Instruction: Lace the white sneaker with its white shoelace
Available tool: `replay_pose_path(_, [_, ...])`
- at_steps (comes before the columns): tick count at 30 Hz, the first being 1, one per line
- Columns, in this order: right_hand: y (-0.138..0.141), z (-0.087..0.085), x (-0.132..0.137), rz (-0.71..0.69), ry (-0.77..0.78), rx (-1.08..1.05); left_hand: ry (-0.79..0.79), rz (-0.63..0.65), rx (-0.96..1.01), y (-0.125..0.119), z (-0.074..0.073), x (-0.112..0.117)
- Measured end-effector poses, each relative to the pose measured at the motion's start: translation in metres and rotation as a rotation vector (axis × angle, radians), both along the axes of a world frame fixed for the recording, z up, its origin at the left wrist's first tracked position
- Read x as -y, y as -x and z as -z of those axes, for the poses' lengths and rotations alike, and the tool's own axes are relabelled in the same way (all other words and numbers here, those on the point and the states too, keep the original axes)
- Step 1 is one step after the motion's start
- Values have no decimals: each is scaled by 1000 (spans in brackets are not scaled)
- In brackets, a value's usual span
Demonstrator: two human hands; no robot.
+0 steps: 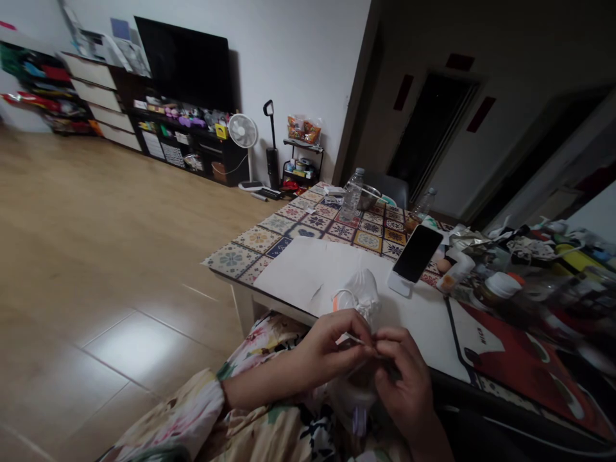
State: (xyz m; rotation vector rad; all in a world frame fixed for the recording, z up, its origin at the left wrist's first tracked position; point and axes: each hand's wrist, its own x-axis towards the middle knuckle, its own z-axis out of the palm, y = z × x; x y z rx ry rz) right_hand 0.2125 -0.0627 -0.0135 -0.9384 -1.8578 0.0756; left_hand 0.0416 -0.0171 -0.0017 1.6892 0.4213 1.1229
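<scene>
Both hands are held together at the near edge of the counter, just above the lap. Left hand: fingers pinched narrow on a thin white strip or cord; exact item cannot be told. Right hand: fingers curled narrow, fingertips met with the left at the same pinch point; a translucent bag-like thing is seen beneath both hands, grip on it unclear. A small white pouch with an orange tab is placed on the white sheet just beyond the hands, not touched. A dark-screened phone is propped tilted just right of the pouch. Two clear bottles are stood farther back on the patterned tile cloth. Cluttered jars and containers are packed at the right side.
</scene>
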Motion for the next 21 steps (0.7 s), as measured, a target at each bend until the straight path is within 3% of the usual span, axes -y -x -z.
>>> replay_pose_path(6, [-4,6,-1,-2,-166,3,294,30,32,-5,2,3])
replay_pose_path(9, [-8,9,2,39,-146,24,354,69,64,-7,4,0])
replay_pose_path(11, [-9,10,3,28,-103,-86,404,100,140,-8,6,-5])
replay_pose_path(14, [-13,8,-3,-92,-24,-470,489,107,393,-6,9,-20])
replay_pose_path(18, [-32,4,-15,-343,246,-909,637,114,721,17,14,-45])
replay_pose_path(21, [-57,9,-21,-501,336,-953,645,230,654,44,22,-62])
